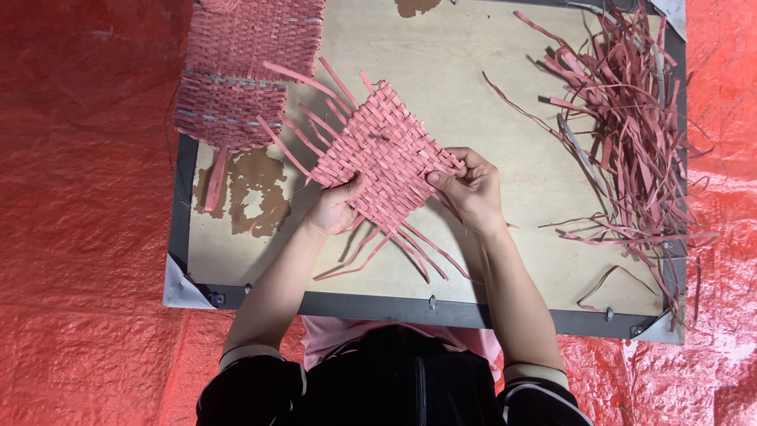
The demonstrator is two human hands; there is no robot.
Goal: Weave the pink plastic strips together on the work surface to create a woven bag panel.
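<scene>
L hand [335,207] + R hand [473,188] | grip pink woven mat [384,154] | wood board [473,95]

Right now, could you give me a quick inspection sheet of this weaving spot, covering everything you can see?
Surface: worn wooden board in a dark metal frame, patches of veneer gone.
Job's things: pink woven mat, loose strip ends sticking out.
Clutter: heap of loose pink strips on the right; stacked finished woven mats upper left.
Grips: left hand holds the mat's lower edge; right hand pinches its right edge.
Cables: nothing seen.
Surroundings: red tarp all round.
</scene>
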